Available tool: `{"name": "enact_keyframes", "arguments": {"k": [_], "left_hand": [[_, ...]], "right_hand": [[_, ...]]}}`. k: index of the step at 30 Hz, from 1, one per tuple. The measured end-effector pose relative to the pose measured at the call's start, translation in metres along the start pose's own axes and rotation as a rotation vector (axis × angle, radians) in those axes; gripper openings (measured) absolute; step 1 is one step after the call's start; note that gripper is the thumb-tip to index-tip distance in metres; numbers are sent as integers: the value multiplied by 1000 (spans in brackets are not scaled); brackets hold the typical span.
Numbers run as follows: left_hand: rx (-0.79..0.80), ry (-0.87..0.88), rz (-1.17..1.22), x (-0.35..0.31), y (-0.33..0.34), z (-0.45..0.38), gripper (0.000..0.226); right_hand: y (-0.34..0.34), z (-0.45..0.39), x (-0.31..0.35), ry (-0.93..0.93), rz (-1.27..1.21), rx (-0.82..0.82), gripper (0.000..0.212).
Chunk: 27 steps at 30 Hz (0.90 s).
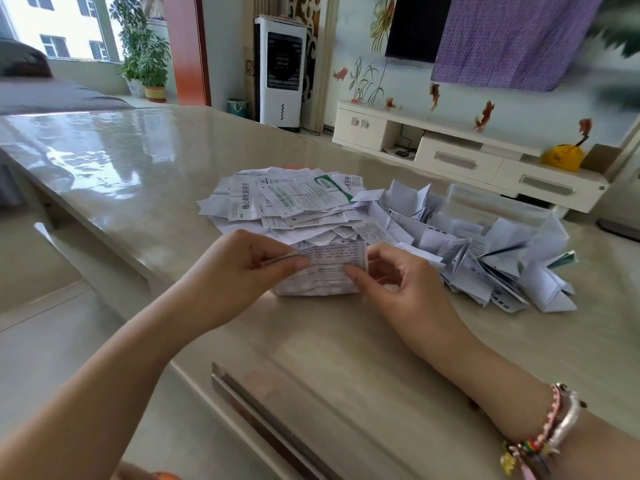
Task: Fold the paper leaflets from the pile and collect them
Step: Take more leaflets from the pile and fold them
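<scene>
Frame centre: left hand [258, 263] pinches leaflet [320, 271] at its left edge, fingers curled; right hand [398, 275] pinches its right side w/ thumb; hands close together.

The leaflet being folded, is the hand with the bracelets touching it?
Touching. In the head view, the right hand pinches the leaflet at its right edge, fingers curled round it with no gap.

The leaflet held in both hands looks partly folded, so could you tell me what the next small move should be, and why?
Probably press the fold flat. The left hand and right hand pinch the leaflet at either end, its upper flap bent over but not creased. It could then join the folded heap on the right.
</scene>
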State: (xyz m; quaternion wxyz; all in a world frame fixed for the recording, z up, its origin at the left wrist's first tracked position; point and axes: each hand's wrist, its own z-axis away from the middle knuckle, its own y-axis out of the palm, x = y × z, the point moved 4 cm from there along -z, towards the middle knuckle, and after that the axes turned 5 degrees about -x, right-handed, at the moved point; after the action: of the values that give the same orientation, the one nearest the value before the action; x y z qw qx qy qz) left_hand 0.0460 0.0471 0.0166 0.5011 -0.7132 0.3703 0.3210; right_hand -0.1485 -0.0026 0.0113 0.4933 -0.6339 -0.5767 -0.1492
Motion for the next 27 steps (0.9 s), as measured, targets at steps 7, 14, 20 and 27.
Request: {"name": "enact_keyframes", "arguments": {"k": [7,14,20,27], "left_hand": [[-243,-101,-51,10,2,-3,39],[-244,21,-553,4,24,3,56],[-198,74,-640,10,28,0,26],[-154,17,-611,15,26,0,35]], "right_hand": [[-3,-4,-9,146,-28,-87,16],[1,-3,-14,57,407,-46,55],[8,1,-2,-192,546,99,25],[9,3,-4,-167,583,325,45]]}}
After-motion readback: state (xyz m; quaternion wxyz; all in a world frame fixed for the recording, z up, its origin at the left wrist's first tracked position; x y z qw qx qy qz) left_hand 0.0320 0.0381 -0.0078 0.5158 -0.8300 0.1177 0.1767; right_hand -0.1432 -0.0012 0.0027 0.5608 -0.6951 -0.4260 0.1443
